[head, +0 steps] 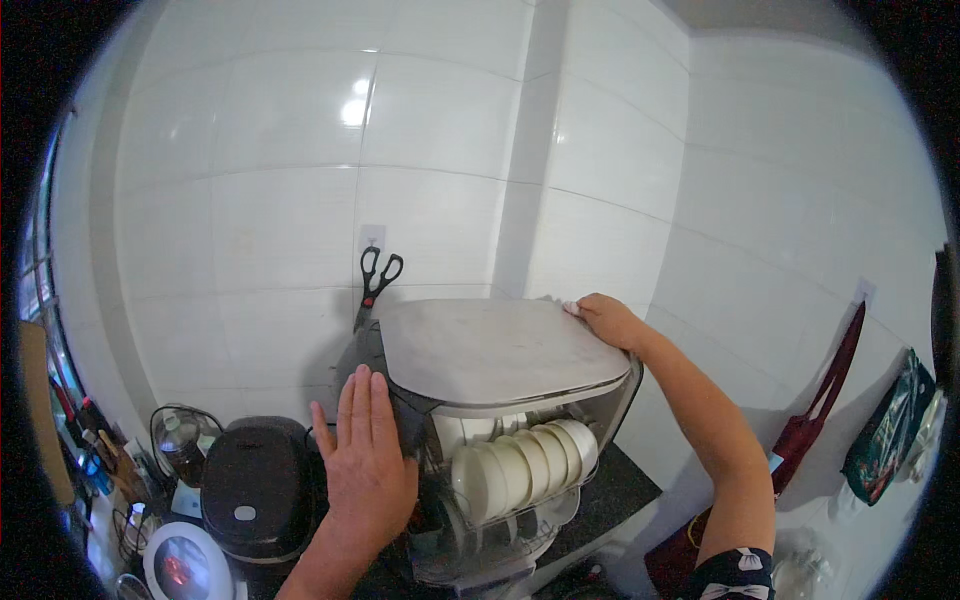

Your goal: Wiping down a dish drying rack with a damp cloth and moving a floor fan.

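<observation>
A dish rack cabinet with a pale lid point(502, 352) stands before me on a dark counter. My right hand point(609, 324) lies at the lid's far right edge, its fingers closed around a small pale wad point(571, 307) that looks like cloth. Most of that wad is hidden. My left hand point(369, 454) is raised at the cabinet's left side, flat, fingers spread, holding nothing; whether it touches the side cannot be told. Under the lid, several cream bowls point(495, 476) stand on edge in a row in a wire rack.
Black scissors point(373, 285) hang on the tiled wall behind. A black rice cooker point(259, 487) and a round white-rimmed device point(187, 562) are at left, near a clear bottle point(180, 442). A dark red strapped bag point(802, 442) and a green bag point(885, 435) hang at right.
</observation>
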The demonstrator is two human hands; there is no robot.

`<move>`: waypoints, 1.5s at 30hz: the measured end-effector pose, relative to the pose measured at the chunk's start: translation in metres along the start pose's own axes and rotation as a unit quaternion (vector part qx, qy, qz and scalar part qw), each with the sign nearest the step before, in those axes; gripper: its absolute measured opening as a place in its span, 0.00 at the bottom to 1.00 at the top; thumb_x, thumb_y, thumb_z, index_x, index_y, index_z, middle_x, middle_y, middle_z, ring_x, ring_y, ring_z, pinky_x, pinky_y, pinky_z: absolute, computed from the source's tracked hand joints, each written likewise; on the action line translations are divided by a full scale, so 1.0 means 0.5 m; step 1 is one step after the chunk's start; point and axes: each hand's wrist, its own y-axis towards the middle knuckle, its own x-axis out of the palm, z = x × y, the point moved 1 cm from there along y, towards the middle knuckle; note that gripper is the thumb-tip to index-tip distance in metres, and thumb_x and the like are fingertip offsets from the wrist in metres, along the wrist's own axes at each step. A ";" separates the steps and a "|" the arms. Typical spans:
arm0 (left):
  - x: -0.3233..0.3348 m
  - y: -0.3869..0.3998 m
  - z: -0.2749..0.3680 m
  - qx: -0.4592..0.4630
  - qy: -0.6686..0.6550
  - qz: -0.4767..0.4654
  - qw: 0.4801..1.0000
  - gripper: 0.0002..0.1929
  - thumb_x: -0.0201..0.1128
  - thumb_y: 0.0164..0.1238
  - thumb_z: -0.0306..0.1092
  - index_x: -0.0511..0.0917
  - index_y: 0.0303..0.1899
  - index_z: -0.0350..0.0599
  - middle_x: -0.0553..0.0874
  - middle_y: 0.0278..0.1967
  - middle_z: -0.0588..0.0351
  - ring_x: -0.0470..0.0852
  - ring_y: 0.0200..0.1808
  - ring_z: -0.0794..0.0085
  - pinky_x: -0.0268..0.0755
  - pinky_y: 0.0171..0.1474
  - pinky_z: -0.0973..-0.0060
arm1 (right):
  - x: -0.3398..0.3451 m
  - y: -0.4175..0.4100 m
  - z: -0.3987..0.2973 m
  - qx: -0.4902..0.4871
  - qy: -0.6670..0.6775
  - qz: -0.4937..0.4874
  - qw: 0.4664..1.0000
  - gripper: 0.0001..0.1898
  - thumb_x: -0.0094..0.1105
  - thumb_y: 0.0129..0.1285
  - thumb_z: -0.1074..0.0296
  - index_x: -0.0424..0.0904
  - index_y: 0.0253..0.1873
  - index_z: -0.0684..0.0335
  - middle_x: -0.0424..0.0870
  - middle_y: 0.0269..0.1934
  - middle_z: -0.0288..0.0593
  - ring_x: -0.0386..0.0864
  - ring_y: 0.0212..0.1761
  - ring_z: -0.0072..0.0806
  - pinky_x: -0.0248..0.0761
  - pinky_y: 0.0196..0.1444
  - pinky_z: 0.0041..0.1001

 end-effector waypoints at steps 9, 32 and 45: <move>0.001 -0.002 0.011 -0.020 0.001 -0.022 1.000 0.44 0.64 0.50 0.27 0.51 0.70 0.28 0.56 0.72 0.36 0.53 0.75 0.48 0.35 0.73 0.39 | -0.063 -0.074 -0.393 -0.276 0.167 0.113 0.940 0.12 0.52 0.65 0.74 0.79 0.51 0.66 0.81 0.50 0.51 0.76 0.54 0.45 0.66 0.61 0.38; 0.002 -0.011 0.010 -0.012 -0.002 -0.007 1.000 0.44 0.59 0.51 0.26 0.49 0.72 0.30 0.54 0.73 0.38 0.51 0.76 0.49 0.32 0.74 0.41 | -0.098 -0.050 -0.189 -0.027 0.550 0.221 0.805 0.15 0.44 0.76 0.61 0.75 0.57 0.65 0.82 0.45 0.43 0.80 0.44 0.25 0.76 0.46 0.26; 0.005 -0.007 0.014 -0.030 0.022 -0.012 0.999 0.46 0.63 0.54 0.25 0.46 0.73 0.36 0.55 0.73 0.42 0.51 0.76 0.52 0.37 0.75 0.46 | -0.202 -0.020 -0.033 0.117 0.680 0.215 0.692 0.15 0.42 0.77 0.61 0.72 0.49 0.68 0.81 0.38 0.44 0.83 0.37 0.31 0.82 0.38 0.33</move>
